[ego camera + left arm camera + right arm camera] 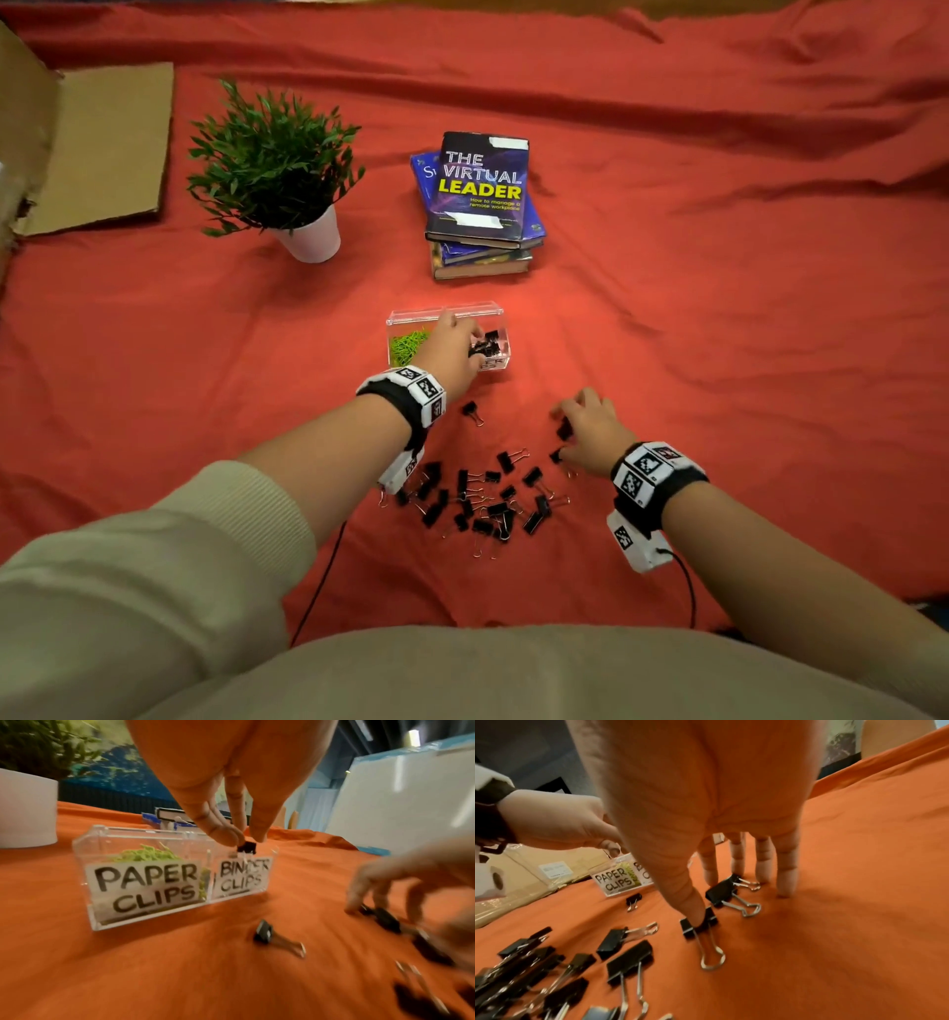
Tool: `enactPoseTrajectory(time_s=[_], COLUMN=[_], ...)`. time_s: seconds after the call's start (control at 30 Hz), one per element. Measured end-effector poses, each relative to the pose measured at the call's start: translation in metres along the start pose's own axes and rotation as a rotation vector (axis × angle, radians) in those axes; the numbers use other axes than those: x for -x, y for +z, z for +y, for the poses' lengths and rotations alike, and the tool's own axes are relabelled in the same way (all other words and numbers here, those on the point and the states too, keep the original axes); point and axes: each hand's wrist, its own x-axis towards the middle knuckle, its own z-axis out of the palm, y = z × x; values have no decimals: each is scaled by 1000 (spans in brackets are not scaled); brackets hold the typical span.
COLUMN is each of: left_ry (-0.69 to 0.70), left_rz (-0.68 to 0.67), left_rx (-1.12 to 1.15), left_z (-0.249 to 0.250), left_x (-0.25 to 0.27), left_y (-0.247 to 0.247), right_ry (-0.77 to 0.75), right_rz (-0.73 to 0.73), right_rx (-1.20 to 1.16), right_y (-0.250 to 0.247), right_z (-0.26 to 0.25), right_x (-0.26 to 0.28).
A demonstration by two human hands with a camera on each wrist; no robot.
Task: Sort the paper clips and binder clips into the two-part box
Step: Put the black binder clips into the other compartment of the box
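A clear two-part box [395, 321] stands on the red cloth, labelled PAPER CLIPS on the left and BINDER CLIPS on the right [85, 841]. Green paper clips [146, 854] fill the left part. My left hand [244, 841] hovers over the right part and pinches a small black binder clip [246, 848] at its fingertips. My right hand [716, 898] stands on straight fingers on the cloth, nearer me. Its thumb presses one binder clip [698, 923], and another clip [722, 890] lies under its fingers. A pile of black binder clips [482, 503] lies between my forearms.
One binder clip [472, 412] lies alone just in front of the box. A potted plant [277, 164] and a stack of books [480, 195] stand beyond the box. Flat cardboard [102, 144] lies at the far left. Wrist cables [318, 586] trail toward me.
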Motion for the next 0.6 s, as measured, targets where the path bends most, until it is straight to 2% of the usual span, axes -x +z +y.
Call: enactPoseTrajectory(time_s=[0.1, 0.27, 0.37, 0.6], left_ry=[108, 280, 265, 152], left_rz=[4, -137, -172, -192], left_rx=[-97, -358, -450, -390], left_z=[1, -10, -21, -32], left_x=[18, 40, 43, 48], left_y=[12, 37, 45, 48], right_ry=[-15, -45, -74, -175], right_rz=[19, -21, -39, 5], right_rx=[-28, -139, -151, -227], right_y=[5, 6, 10, 14], right_z=[-3, -9, -13, -19], right_x=[-2, -3, -2, 0])
